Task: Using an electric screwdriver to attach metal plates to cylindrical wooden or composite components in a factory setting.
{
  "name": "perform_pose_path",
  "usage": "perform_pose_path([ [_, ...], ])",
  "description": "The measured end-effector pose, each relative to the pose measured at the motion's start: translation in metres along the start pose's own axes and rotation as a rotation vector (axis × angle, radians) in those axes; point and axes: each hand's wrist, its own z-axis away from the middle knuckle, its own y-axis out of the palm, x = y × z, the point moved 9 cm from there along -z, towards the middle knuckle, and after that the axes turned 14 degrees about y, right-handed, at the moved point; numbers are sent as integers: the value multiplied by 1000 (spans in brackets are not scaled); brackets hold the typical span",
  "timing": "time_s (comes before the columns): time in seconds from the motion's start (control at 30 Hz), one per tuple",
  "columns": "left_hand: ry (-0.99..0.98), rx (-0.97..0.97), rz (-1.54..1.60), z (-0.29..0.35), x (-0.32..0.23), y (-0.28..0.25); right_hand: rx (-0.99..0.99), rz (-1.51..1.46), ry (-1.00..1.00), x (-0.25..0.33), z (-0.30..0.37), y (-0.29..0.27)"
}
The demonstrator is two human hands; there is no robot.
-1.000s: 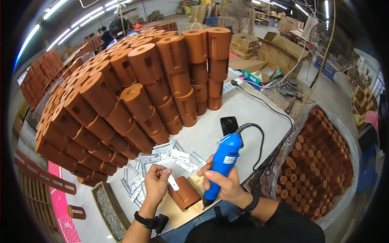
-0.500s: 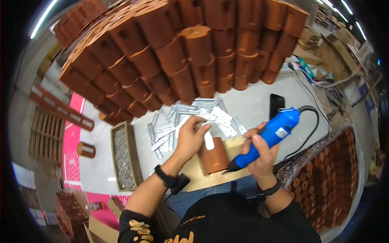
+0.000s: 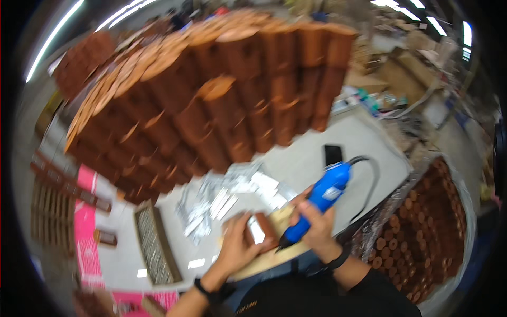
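Observation:
My left hand (image 3: 238, 244) is closed around the left side of a reddish-brown wooden cylinder piece (image 3: 269, 233), its thumb against a pale metal strip (image 3: 256, 231) lying on top. The piece rests on a light wooden board (image 3: 285, 215) at the table's near edge. In my right hand (image 3: 318, 221) is a blue corded electric screwdriver (image 3: 328, 191), tilted with its dark tip down just right of the piece. Motion blur hides whether the tip touches anything. Beyond my hands lies a loose pile of metal strips (image 3: 211, 199).
Stacked reddish-brown cylinder pieces (image 3: 211, 111) form a wall behind the strips. A long wooden tray (image 3: 168, 248) of small metal screws stands left. A black phone (image 3: 333, 154) lies near the screwdriver's cord (image 3: 374, 185). At right is a plastic-lined bin (image 3: 458, 211) of brown pieces.
My left hand has lowered the metal strip onto the brown piece and now grips the piece's side. The head view has shifted and blurred. The screwdriver stays in my right hand.

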Motion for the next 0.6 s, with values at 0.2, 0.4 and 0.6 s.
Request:
perform_pose_path([
  [0.2,-56,331,-55,0,-16,-3,21,-44,-115,26,-7,-15],
  [0.4,-98,525,-110,-20,-27,16,-21,182,-308,27,-2,-18],
  [0.6,14,259,43,-3,-17,8,7,241,-356,13,-2,-1],
])
